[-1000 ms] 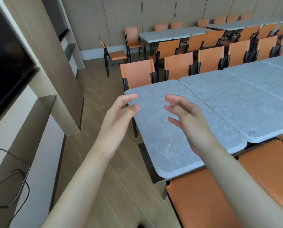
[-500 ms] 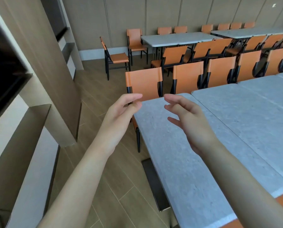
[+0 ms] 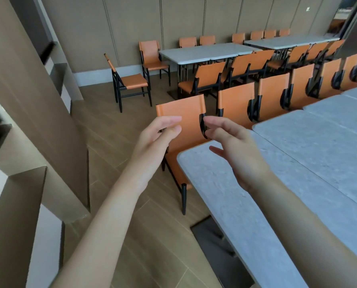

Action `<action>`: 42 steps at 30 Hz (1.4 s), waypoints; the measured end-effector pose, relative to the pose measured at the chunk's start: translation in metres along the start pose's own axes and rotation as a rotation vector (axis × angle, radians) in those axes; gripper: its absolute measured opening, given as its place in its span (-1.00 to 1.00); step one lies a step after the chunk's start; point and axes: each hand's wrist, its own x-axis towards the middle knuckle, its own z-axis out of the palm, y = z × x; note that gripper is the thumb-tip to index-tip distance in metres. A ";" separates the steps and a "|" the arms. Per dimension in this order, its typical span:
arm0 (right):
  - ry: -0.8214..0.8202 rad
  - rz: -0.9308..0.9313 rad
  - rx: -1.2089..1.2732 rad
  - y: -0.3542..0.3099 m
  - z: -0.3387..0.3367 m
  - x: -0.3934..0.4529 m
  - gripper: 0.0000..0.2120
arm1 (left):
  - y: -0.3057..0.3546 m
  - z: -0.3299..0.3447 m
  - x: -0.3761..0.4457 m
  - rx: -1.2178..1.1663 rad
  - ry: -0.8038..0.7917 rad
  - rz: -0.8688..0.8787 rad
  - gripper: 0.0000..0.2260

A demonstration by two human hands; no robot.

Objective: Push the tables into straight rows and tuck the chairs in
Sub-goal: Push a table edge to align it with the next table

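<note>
A: What stands at the far left?

B: A tan wooden partition wall (image 3: pixel 34 104) with recessed shelves, above a wood-plank floor (image 3: pixel 111 142). Farther back on that floor, a lone orange chair (image 3: pixel 129 82) stands well apart from any table, turned sideways.

A: And the left hand?

B: The left hand (image 3: pixel 156 138) is raised in the air in front of the nearest orange chair (image 3: pixel 183 121). Its fingers (image 3: pixel 172 119) are loosely extended and close together, thumb beneath them, gripping nothing. I cannot tell whether they touch the chair's backrest.

A: Where is that chair relative to the table?

B: It sits at the near table's far left corner, its seat partly under the edge of the grey stone-look table (image 3: pixel 246 204); one black front leg stands on the floor just left of the table's left edge.

A: The right hand?

B: The right hand (image 3: pixel 233 148) hovers over that same corner, palm turned inward toward the left hand. Its fingers are gently curved and slightly spread, holding nothing, with the fingertips in front of the chair's black right post.

A: What lies further right?

B: A second grey table (image 3: pixel 329 146) lies flush alongside the first, with a row of orange chairs (image 3: pixel 275 94) along its far edge. Beyond them, two more white-topped tables (image 3: pixel 206 51) stand near the panelled back wall (image 3: pixel 173 19), ringed by more orange chairs.
</note>
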 end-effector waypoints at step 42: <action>0.734 0.028 -0.070 0.021 0.123 0.538 -0.77 | -0.123 -0.060 0.636 -0.105 -0.712 0.193 -0.75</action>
